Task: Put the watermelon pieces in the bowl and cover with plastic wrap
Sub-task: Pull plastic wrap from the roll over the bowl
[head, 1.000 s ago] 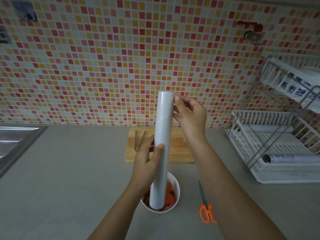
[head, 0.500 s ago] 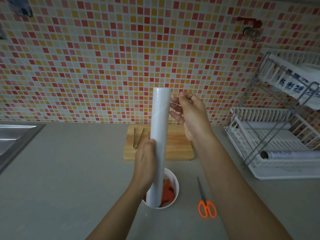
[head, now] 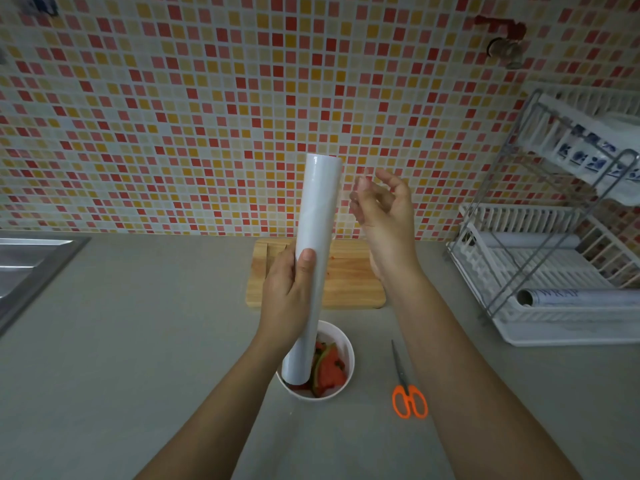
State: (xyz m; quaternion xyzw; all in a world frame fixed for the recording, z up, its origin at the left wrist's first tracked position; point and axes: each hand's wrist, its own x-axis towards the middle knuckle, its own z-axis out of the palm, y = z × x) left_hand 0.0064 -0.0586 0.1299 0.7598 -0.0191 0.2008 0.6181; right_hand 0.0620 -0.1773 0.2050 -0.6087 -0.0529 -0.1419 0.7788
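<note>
COUNT 1 plastic wrap roll (head: 317, 237), 1 white bowl (head: 347, 348), 1 orange scissors (head: 405, 386) right of bowl, 1 cutting board (head: 349, 282) behind bowl | ROLL white, near upright, lower end over bowl; left hand (head: 287, 299) fingers wrapped round it | right hand (head: 384, 216) beside roll top, fingers loosely curled, blurred, hold unclear | red, green-rinded watermelon pieces (head: 329, 372) in bowl | grey table (head: 138, 341), mosaic-tile wall (head: 173, 116)

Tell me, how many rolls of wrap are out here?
2 clearly: one roll upright in the left hand, above the bowl; a printed roll lying in the dish rack's lower tier. A pale tube behind it may be a third.
</note>
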